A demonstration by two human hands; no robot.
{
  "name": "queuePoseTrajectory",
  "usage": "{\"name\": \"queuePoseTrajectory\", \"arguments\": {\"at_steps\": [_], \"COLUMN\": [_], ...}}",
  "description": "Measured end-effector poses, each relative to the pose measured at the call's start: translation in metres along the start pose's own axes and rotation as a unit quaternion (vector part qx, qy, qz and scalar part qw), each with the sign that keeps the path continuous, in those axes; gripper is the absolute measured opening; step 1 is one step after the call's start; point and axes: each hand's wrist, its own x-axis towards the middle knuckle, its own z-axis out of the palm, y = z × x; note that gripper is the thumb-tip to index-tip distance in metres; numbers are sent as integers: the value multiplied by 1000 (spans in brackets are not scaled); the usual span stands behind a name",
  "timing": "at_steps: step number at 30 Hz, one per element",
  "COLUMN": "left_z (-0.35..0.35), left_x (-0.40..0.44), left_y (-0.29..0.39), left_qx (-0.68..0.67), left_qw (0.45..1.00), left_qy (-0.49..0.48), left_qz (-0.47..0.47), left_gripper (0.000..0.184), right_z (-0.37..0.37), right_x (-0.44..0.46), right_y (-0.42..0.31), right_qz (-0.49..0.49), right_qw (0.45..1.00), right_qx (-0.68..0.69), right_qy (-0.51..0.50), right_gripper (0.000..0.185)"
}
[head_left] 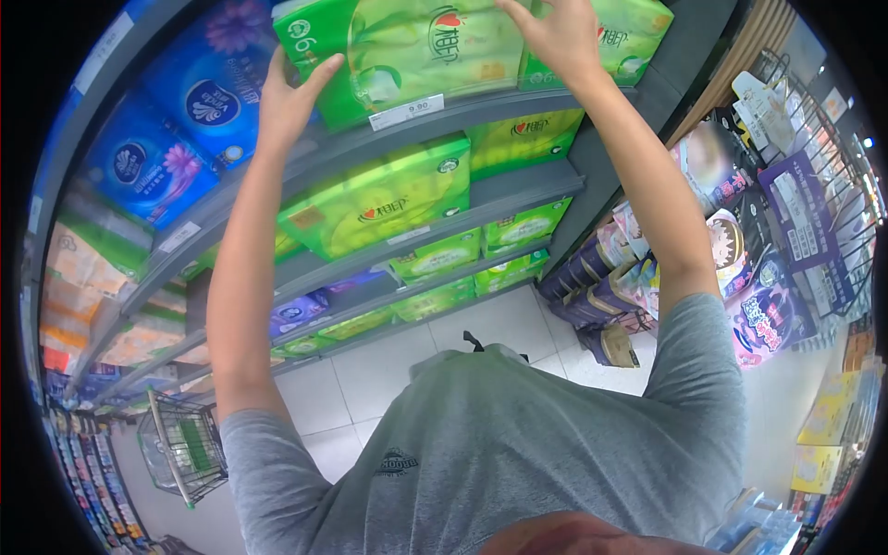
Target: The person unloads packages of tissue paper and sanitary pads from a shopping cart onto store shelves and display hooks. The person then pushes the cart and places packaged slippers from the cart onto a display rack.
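A large green tissue pack (398,60) stands on the upper shelf at the top of the view, held between my two hands. My left hand (292,100) grips its left end, the thumb on the front face and the fingers partly hidden behind the edge. At the pack's upper right end is my right hand (561,42), with its thumb on the front and its other fingers cut off by the frame. Another green tissue pack (638,67) sits just right of it, behind my right wrist. Below the held pack, a price label (407,112) is fixed to the shelf edge.
Blue tissue packs (208,102) fill the shelf to the left. Lower shelves carry more green packs (379,211). A wire rack with bagged goods (740,250) stands close on the right. A shopping cart (166,435) is on the tiled floor (319,393) at lower left.
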Motion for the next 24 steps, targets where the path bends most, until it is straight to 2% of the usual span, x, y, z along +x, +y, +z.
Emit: {"name": "queuePoseTrajectory", "arguments": {"at_steps": [2,4,5,7,10,12,13,16,18,19,20,21,22,23,24], "left_z": [1,3,5,9,11,8,5,4,1,-1,-2,-3,-2,3,7], "left_x": [-4,-14,-19,-20,-21,-26,-27,-35,-37,-33,-27,-21,-17,-14,-10], "left_y": [-15,-12,-8,-8,-6,-7,-8,-2,14,29,45,61,73,81,83], "left_qx": [-41,5,0,15,40,22,25,16,88,100,99,165,230,223,220], "left_qw": [999,1000,999,998,997,998,998,999,988,981,981,955,919,910,910], "left_qy": [10,-9,-32,-48,-55,-53,-58,-41,92,124,123,157,189,209,210], "left_qz": [0,8,-15,-33,-39,-30,-26,-23,82,113,115,189,260,279,282], "left_gripper": [91,89,87,79,77,80,84,92,92,86,86,82,77,66,66], "right_z": [1,4,4,13,25,30,34,37,31,24,20,21,23,25,26], "right_x": [1,0,1,0,-6,-9,-4,-12,-15,-13,-12,-10,-9,-9,-9], "right_y": [-3,-7,-9,6,8,6,8,0,-9,-14,-15,-12,-8,-4,2], "right_qz": [-27,-44,-33,-47,-50,-33,-96,-82,-79,-90,-102,-102,-114,-126,-128], "right_qw": [1000,996,995,993,990,992,984,989,987,986,985,985,978,969,968], "right_qx": [10,-70,-87,-101,-125,-117,-149,-116,-132,-131,-130,-131,-141,-150,-153], "right_qy": [5,-16,-24,-31,-36,-26,9,40,42,44,46,47,99,151,153], "right_gripper": [79,70,59,57,51,51,47,49,51,54,57,57,56,55,55]}}
